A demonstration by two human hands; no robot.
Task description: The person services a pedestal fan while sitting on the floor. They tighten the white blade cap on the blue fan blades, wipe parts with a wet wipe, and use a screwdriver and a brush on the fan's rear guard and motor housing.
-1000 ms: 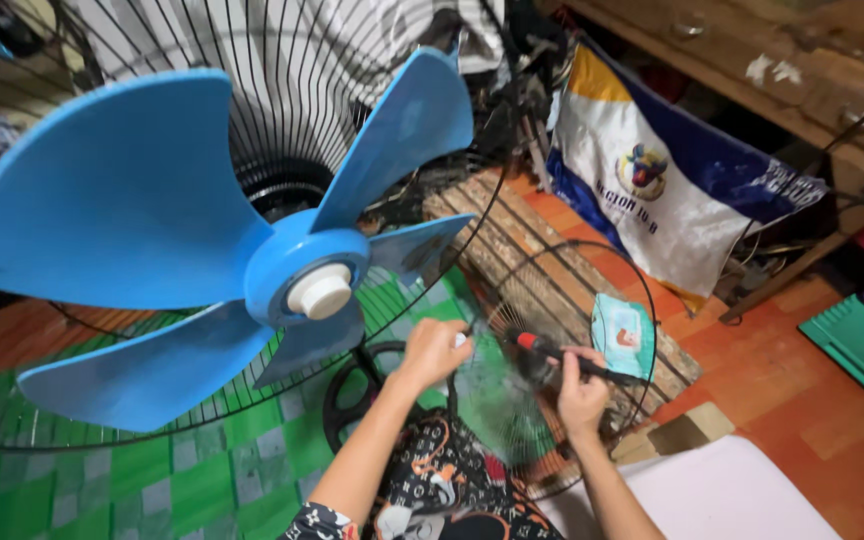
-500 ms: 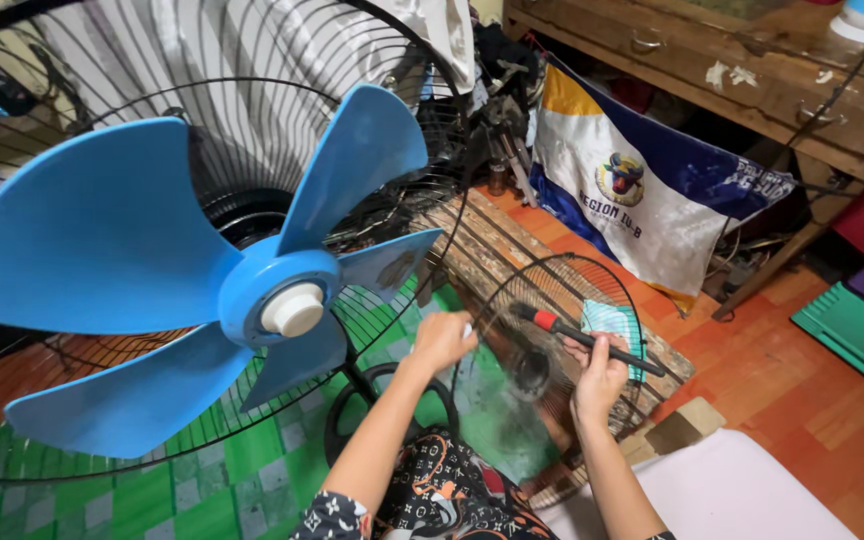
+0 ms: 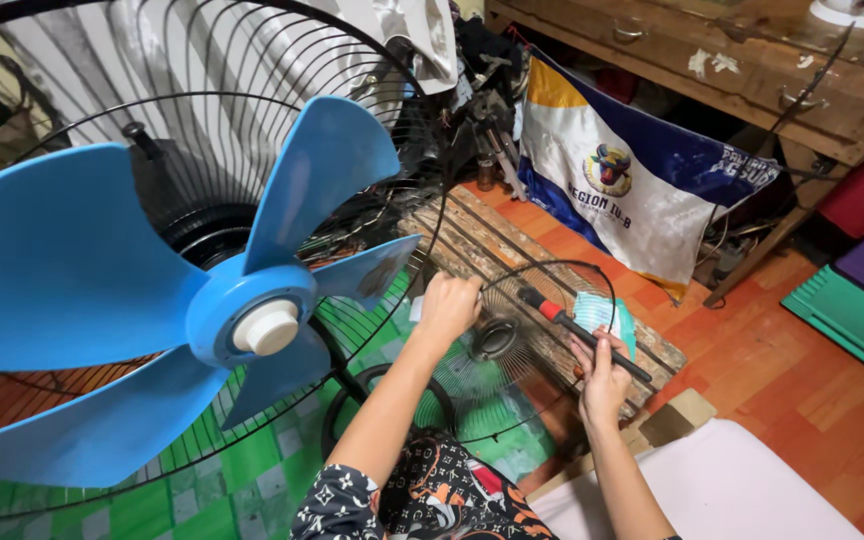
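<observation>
A big fan with blue blades [image 3: 72, 270] and a white hub cap [image 3: 267, 327] stands in front of me inside a black wire guard [image 3: 252, 60]. My left hand [image 3: 449, 305] is closed on the guard's rim at its right side. A smaller round wire grille [image 3: 497, 340] lies just beyond that hand. My right hand [image 3: 602, 375] holds a screwdriver [image 3: 552, 311] with a red and black handle, slanted over the small grille's right edge. A teal face mask [image 3: 607, 312] lies under the tool.
Worn wooden planks [image 3: 497, 240] lie on the orange floor behind the grille. A blue, white and yellow banner [image 3: 642, 190] hangs off a wooden desk [image 3: 752, 60]. A green checked mat [image 3: 232, 470], white board [image 3: 722, 490] and green plastic panel [image 3: 852, 320] surround me.
The view has shifted, so the fan sits lower and larger in frame. My left hand has slid up the guard rim. My right hand keeps the screwdriver, now slightly further right.
</observation>
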